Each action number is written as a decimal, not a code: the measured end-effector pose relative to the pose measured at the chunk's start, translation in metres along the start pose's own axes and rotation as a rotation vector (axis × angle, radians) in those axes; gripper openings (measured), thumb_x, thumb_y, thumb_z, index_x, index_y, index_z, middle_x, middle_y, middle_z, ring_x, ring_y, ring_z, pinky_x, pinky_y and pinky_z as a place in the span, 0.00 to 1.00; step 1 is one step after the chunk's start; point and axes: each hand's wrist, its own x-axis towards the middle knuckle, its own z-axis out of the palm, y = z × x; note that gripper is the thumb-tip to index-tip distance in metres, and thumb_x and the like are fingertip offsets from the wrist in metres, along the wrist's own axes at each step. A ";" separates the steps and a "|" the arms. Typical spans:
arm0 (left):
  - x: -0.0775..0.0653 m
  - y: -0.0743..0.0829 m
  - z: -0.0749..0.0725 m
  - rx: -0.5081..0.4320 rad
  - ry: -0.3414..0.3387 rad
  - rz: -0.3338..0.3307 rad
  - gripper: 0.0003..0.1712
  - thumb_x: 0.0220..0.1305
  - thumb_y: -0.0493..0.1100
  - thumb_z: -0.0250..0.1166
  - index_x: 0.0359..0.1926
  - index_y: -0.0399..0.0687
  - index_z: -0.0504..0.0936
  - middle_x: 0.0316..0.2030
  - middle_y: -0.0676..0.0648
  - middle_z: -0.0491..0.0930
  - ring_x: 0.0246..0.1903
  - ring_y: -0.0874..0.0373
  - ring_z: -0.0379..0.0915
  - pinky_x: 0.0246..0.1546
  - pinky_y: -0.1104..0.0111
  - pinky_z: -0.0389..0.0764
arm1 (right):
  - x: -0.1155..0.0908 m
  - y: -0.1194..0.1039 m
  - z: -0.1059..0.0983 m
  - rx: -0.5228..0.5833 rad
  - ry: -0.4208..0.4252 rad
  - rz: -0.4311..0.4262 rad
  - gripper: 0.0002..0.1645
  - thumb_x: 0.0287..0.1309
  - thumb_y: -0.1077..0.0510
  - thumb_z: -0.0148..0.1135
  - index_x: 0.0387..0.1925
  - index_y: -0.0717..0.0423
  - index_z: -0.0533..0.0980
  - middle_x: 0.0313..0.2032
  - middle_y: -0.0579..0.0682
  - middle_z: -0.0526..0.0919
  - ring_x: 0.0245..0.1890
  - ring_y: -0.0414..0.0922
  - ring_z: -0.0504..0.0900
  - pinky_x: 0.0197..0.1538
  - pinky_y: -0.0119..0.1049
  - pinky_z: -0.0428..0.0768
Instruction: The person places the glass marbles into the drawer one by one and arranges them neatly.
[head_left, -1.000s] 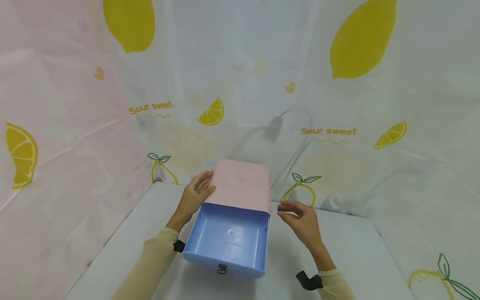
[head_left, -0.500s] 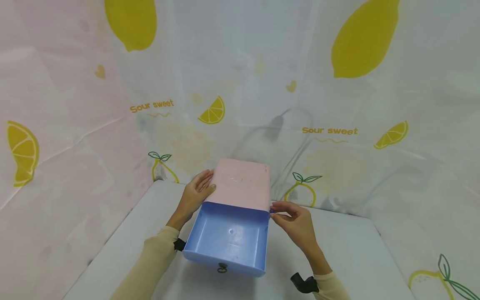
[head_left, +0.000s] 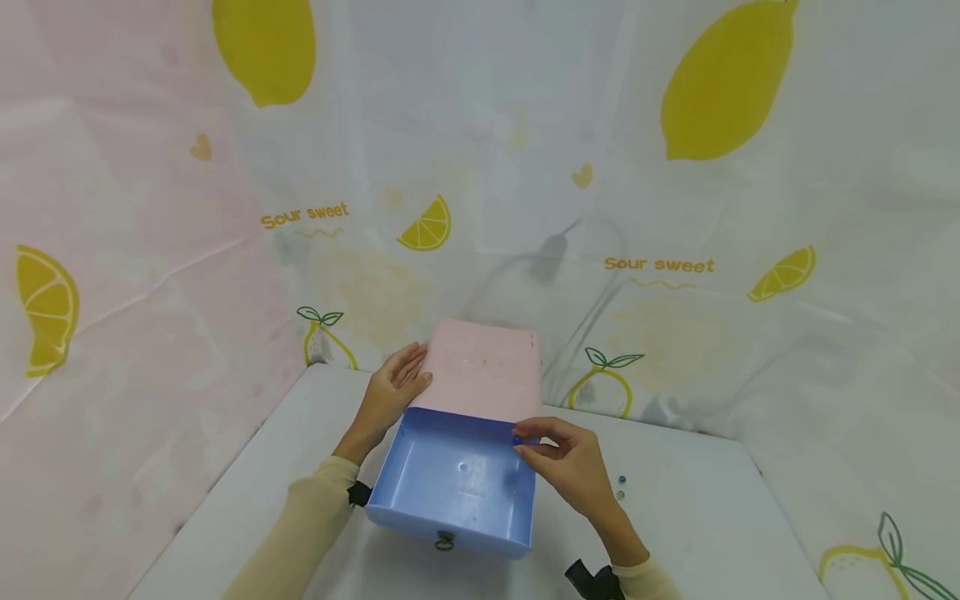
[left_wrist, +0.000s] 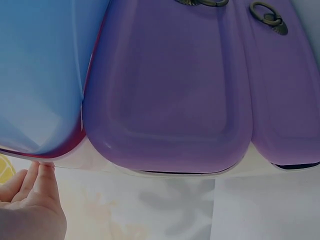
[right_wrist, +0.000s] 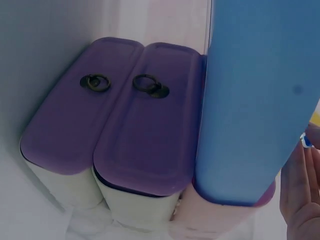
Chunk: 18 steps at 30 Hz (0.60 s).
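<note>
A small drawer cabinet with a pink top (head_left: 483, 371) stands on the white table, its blue top drawer (head_left: 461, 492) pulled out. My left hand (head_left: 390, 392) rests against the left side of the pink casing, with its fingers extended, as the left wrist view also shows. Over the drawer's right edge, my right hand (head_left: 566, 462) pinches a small blue bead (head_left: 517, 439) between fingertips and thumb. That bead shows as a shiny blue-and-white bit at the fingertips in the right wrist view. No items show on the visible part of the drawer's floor.
Two small round beads (head_left: 622, 480) lie on the table right of my right hand. Below the open drawer are two purple drawers (right_wrist: 150, 120) with metal ring pulls, closed. A similar ring pull (head_left: 445, 540) hangs on the blue drawer's front. A lemon-print cloth (head_left: 480, 167) hangs behind the table.
My right hand has moved left with the blue bead, from beside the cabinet to over the drawer's right edge. Two beads on the table have come into sight. My left hand stays put.
</note>
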 end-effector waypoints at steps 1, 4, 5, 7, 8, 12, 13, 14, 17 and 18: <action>0.000 0.000 0.000 0.000 0.001 -0.001 0.39 0.66 0.34 0.63 0.72 0.29 0.54 0.70 0.34 0.59 0.70 0.44 0.54 0.67 0.60 0.61 | 0.000 0.000 0.002 0.010 -0.011 0.000 0.17 0.52 0.72 0.69 0.46 0.66 0.80 0.42 0.61 0.84 0.42 0.52 0.85 0.44 0.41 0.86; 0.002 0.000 0.000 -0.009 -0.005 0.003 0.39 0.66 0.34 0.63 0.72 0.28 0.54 0.70 0.33 0.59 0.70 0.43 0.54 0.68 0.60 0.60 | 0.000 0.001 0.009 0.026 -0.042 -0.004 0.17 0.52 0.71 0.69 0.46 0.66 0.80 0.42 0.61 0.84 0.43 0.52 0.85 0.44 0.42 0.86; 0.002 0.000 0.000 -0.016 -0.006 0.004 0.40 0.66 0.34 0.63 0.72 0.28 0.54 0.70 0.33 0.59 0.70 0.43 0.54 0.68 0.60 0.60 | 0.000 0.001 0.012 0.027 -0.052 -0.003 0.18 0.52 0.71 0.69 0.46 0.66 0.80 0.43 0.61 0.84 0.43 0.52 0.85 0.44 0.43 0.86; 0.003 0.000 0.000 -0.019 -0.007 0.004 0.40 0.66 0.34 0.63 0.72 0.28 0.54 0.70 0.34 0.59 0.70 0.44 0.54 0.68 0.60 0.60 | -0.001 0.001 0.017 0.018 -0.076 -0.003 0.18 0.51 0.72 0.69 0.46 0.66 0.80 0.42 0.61 0.84 0.43 0.52 0.85 0.44 0.43 0.86; 0.003 -0.001 0.000 -0.023 -0.007 0.005 0.40 0.66 0.34 0.63 0.72 0.28 0.54 0.70 0.34 0.59 0.70 0.43 0.54 0.68 0.60 0.60 | -0.001 0.001 0.020 0.014 -0.089 0.000 0.18 0.51 0.73 0.69 0.46 0.66 0.80 0.42 0.60 0.84 0.42 0.53 0.85 0.43 0.42 0.86; 0.002 -0.001 0.000 -0.017 -0.001 0.000 0.39 0.66 0.35 0.63 0.72 0.29 0.54 0.70 0.34 0.60 0.70 0.44 0.55 0.67 0.60 0.61 | -0.003 -0.011 0.032 -0.010 -0.149 0.000 0.16 0.50 0.75 0.68 0.44 0.68 0.80 0.40 0.62 0.84 0.40 0.55 0.85 0.41 0.42 0.87; 0.001 -0.001 0.000 -0.018 -0.001 -0.001 0.39 0.66 0.35 0.63 0.72 0.29 0.54 0.70 0.34 0.59 0.70 0.43 0.55 0.67 0.60 0.61 | -0.004 -0.016 0.035 -0.011 -0.167 0.005 0.16 0.50 0.75 0.68 0.43 0.69 0.80 0.39 0.62 0.84 0.39 0.56 0.86 0.41 0.42 0.87; 0.001 -0.002 0.000 -0.012 -0.001 -0.004 0.39 0.66 0.35 0.63 0.72 0.29 0.54 0.70 0.34 0.59 0.70 0.43 0.55 0.67 0.60 0.61 | -0.004 -0.021 0.038 -0.012 -0.186 0.006 0.15 0.50 0.75 0.68 0.42 0.70 0.80 0.39 0.63 0.84 0.39 0.56 0.86 0.40 0.42 0.87; -0.001 0.000 0.000 -0.003 -0.002 -0.007 0.39 0.66 0.35 0.63 0.72 0.29 0.54 0.70 0.34 0.59 0.70 0.43 0.55 0.67 0.60 0.61 | -0.004 -0.031 0.044 -0.017 -0.240 0.010 0.12 0.51 0.75 0.68 0.40 0.71 0.80 0.39 0.64 0.84 0.38 0.56 0.86 0.40 0.42 0.87; -0.001 0.000 0.000 -0.005 -0.002 -0.004 0.39 0.66 0.35 0.63 0.72 0.29 0.54 0.70 0.34 0.59 0.70 0.43 0.55 0.67 0.60 0.61 | -0.004 -0.031 0.046 -0.023 -0.255 0.010 0.12 0.51 0.75 0.68 0.40 0.71 0.81 0.39 0.64 0.85 0.38 0.56 0.86 0.39 0.41 0.87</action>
